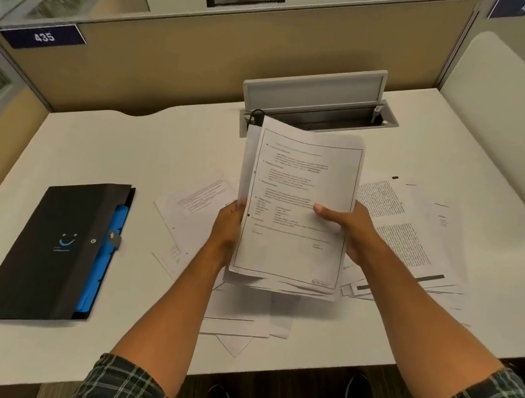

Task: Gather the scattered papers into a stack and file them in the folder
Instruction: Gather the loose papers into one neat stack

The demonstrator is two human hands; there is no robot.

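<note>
Head view: both hands hold a stack of printed papers (296,204) upright above the white bench (123,148). The left hand (226,227) grips its left edge, fingers curled behind; the right hand (350,229) clasps the right edge, thumb across the front page. Loose sheets (406,223) lie scattered beneath and beside. The black folder (54,251) lies closed, well to the left.

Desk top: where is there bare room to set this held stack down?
Bare desk lies between the black folder and the loose papers, and behind the folder up to the partition. The near left corner is free too. Centre and right are crowded with sheets, beneath the held stack.
</note>
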